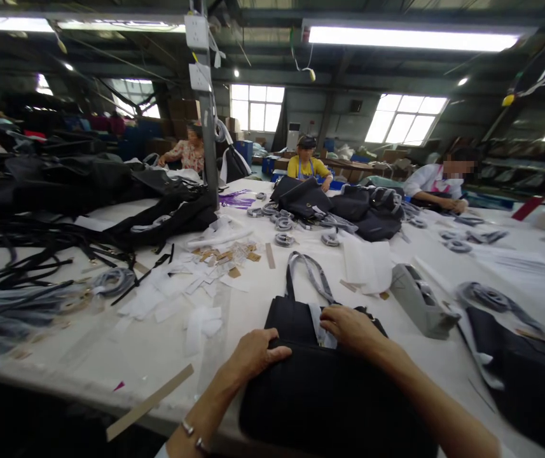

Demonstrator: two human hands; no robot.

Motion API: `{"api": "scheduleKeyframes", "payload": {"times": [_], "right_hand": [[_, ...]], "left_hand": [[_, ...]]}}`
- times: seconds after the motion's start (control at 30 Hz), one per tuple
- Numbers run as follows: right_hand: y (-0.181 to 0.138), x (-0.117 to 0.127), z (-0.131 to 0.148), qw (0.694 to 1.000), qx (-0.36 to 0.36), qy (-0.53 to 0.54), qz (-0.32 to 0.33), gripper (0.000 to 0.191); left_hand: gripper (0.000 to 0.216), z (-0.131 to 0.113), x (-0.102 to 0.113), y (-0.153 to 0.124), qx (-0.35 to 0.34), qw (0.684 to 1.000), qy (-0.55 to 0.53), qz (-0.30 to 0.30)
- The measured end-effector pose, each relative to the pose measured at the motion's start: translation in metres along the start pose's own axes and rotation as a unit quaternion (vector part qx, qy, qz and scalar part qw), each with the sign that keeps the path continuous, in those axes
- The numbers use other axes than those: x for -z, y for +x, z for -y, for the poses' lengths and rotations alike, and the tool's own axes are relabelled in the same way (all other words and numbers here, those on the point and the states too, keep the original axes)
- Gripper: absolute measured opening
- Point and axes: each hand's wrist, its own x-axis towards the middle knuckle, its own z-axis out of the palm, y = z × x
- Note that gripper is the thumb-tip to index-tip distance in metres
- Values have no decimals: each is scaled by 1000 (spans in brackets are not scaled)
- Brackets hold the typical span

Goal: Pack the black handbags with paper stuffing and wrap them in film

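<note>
A black handbag (pixel 329 397) lies at the table's front edge, its two thin handles (pixel 311 270) standing up on the far side. My left hand (pixel 257 353) grips the left part of the bag's upper edge, thumb on the near side. With bent fingers, my right hand (pixel 355 327) presses onto a white wrapping strip (pixel 318 326) at the middle of the bag's top. The right fingertips are partly hidden there. A bit of gold-coloured metal shows just under the strip.
A grey tape dispenser (pixel 422 302) stands to the right, near another black bag (pixel 515 375). White paper scraps (pixel 177 286) and black straps (pixel 24 267) lie to the left. More black bags (pixel 339 203) are piled ahead. Several people sit or stand beyond the table, near a metal post (pixel 209 140).
</note>
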Motion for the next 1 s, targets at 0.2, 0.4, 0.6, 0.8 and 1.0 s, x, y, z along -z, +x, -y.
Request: {"api": "scheduleKeyframes", "payload": {"times": [0.2, 0.4, 0.6, 0.8, 1.0], "right_hand": [[64, -46, 11, 996, 24, 72, -40, 15], [77, -96, -11, 982, 34, 123, -137, 23], [78, -110, -25, 964, 72, 178, -183, 25], [79, -111, -23, 960, 67, 191, -194, 25], [80, -113, -24, 960, 62, 206, -182, 26]], "left_hand": [[34, -3, -7, -15, 23, 1000, -8, 19], [29, 9, 16, 9, 1, 1000, -6, 13], [20, 56, 82, 79, 169, 953, 168, -186], [21, 86, 116, 129, 214, 933, 194, -213], [17, 96, 121, 170, 246, 928, 149, -236]]}}
